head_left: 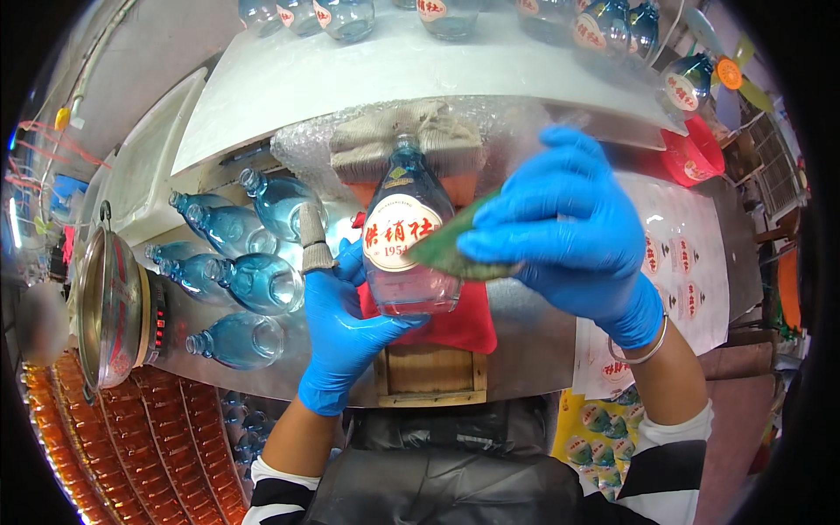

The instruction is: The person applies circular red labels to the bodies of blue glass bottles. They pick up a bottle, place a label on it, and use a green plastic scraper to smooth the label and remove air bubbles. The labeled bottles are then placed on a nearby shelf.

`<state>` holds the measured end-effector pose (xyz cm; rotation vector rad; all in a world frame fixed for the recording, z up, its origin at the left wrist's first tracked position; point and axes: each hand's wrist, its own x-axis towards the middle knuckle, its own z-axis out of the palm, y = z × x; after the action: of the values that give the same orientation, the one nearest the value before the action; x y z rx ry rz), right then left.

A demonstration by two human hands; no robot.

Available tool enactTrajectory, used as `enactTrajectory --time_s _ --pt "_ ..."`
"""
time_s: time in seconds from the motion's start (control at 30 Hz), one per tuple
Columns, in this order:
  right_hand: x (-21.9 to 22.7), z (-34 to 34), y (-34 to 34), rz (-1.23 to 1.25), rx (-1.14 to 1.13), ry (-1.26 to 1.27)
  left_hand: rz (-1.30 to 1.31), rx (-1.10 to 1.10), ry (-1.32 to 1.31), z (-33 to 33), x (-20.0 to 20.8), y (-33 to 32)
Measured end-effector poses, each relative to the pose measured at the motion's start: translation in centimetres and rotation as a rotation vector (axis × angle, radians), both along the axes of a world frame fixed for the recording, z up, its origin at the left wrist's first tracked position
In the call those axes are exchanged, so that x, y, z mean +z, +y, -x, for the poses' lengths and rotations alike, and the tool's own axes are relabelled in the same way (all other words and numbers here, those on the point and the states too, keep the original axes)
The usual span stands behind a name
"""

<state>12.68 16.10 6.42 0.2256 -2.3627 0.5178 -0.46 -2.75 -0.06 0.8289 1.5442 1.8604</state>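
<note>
- Gripped bottle (401, 219): smooth, glossy, glass-like
- Pad (477, 241) right of the grip: matt, rough-looking
- Fabric (402, 131) just beyond the grip: matt, ribbed knit cloth
- Frame (430, 398) below the grip: wood
- Tabletop (529, 341) around it: smooth, shiny metal

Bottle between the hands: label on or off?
On: a round white label shows on the bottle; the green pad in the right hand covers its lower right.
</note>
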Motion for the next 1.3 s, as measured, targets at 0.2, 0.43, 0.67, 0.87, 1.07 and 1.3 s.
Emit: enactTrajectory --time_s 0.2,0.43,0.67,0.87,1.07,1.3 --pt "-2.3 -4.6 -1.4 -0.119 -0.057 -0.109 -0.026 -0.018 -0.048 0.4 -0.6 -0.2" --pt "-4.2 -5.4 -0.5 0.71 -0.119 -0.061 -0.069 -0.05 -0.252 0.3 0.3 -0.2" --pt "-4.0 -2.3 -0.3 1.714 -0.18 -0.244 -0.08 -0.176 -0.316 0.7 -1.1 -0.8" --pt "3.3 0.8 0.9 1.285 0.068 -0.573 -0.033 -0.393 -0.426 -1.5 1.5 -0.8" --pt "5.4 -7.5 0.7 1.195 -0.007 -0.541 -0.1 -0.713 -0.192 -4.2 1.4 0.9" --pt "8.8 -18.5 -4.7 0.773 -0.485 -0.468 -0.069 -0.759 0.668 -8.4 2.1 3.9"
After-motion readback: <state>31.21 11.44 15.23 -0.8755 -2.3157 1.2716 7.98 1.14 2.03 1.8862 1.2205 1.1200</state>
